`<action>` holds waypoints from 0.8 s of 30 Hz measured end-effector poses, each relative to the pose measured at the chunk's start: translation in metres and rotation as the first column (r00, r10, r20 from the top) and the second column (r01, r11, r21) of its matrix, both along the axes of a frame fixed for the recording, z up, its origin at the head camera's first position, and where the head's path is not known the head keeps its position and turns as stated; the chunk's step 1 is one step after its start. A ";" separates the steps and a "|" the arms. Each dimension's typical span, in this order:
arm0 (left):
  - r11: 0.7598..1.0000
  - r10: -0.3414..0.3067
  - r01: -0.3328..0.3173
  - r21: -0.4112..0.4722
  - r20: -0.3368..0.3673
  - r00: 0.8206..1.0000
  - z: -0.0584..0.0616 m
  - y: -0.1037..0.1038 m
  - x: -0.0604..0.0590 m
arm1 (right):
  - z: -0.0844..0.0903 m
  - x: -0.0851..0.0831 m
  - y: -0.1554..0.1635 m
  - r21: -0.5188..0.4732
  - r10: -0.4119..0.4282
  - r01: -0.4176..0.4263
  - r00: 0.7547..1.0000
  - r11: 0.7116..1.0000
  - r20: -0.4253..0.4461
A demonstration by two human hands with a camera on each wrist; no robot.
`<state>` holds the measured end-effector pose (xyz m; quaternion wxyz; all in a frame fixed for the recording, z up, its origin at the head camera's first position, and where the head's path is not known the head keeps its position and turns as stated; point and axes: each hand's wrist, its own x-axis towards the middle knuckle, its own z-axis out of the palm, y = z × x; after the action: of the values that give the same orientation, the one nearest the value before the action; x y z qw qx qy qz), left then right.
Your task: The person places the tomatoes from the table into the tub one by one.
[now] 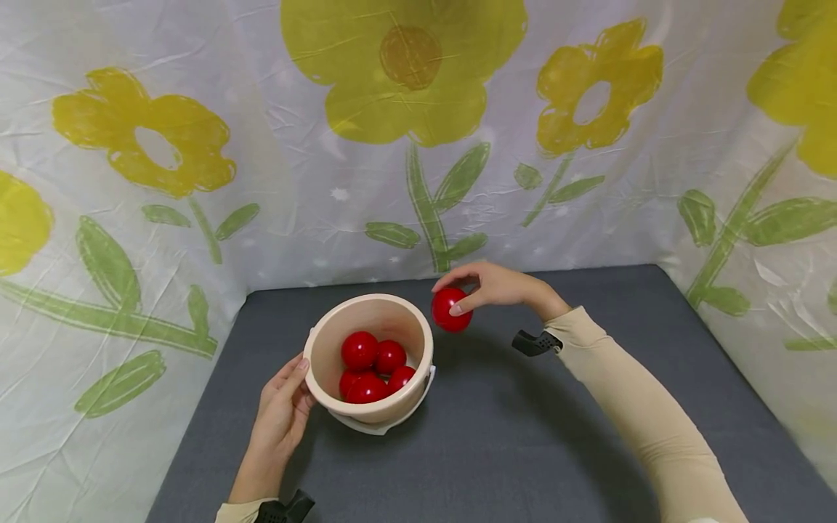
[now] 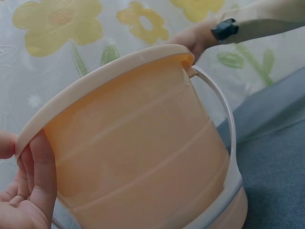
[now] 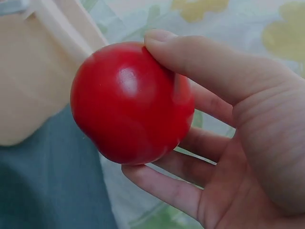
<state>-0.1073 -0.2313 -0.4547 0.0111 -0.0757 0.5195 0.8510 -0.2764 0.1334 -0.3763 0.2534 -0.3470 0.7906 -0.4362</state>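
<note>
A cream plastic bucket (image 1: 413, 319) stands on the dark table, left of its middle, its mouth turned up toward the head view. Several red balls (image 1: 360, 351) lie inside it. My left hand (image 1: 281, 414) grips the rim at the bucket's left side, thumb on top and fingers beneath, as the left wrist view shows at the rim (image 2: 86, 81). My right hand (image 1: 497, 285) holds another red ball (image 1: 451, 310) above the table, just right of the rim. In the right wrist view the thumb and fingers wrap around this ball (image 3: 128, 105).
The bucket's white handle (image 1: 408, 410) hangs down at its front right side. A dark grey cloth covers the table (image 1: 556, 443). Behind and on both sides hangs a pale curtain (image 1: 301, 189) with yellow flowers. Each wrist wears a black device (image 1: 536, 343).
</note>
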 end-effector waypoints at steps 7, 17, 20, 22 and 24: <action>1.000 -0.005 0.005 0.003 -0.002 1.000 0.000 -0.001 0.000 | 0.015 -0.012 -0.037 -0.048 0.104 -0.106 0.994 0.993 -0.029; 1.000 -0.011 0.011 0.025 -0.026 1.000 -0.003 -0.001 0.001 | 0.026 -0.019 -0.091 -0.038 0.233 -0.236 0.971 0.971 -0.056; 1.000 -0.005 0.006 0.017 -0.021 1.000 -0.003 -0.001 0.001 | 0.029 -0.020 -0.105 -0.031 0.268 -0.270 0.962 0.962 -0.044; 1.000 -0.004 0.004 0.016 -0.023 1.000 -0.003 -0.001 0.000 | 0.030 -0.021 -0.114 -0.030 0.289 -0.290 0.957 0.957 -0.031; 1.000 -0.005 0.005 0.018 -0.025 1.000 -0.003 0.000 -0.001 | 0.030 -0.022 -0.122 -0.030 0.304 -0.305 0.952 0.952 -0.023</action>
<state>-0.1080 -0.2314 -0.4573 0.0073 -0.0634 0.5123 0.8565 -0.2981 0.0111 -0.3467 0.3046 -0.4727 0.7227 -0.4018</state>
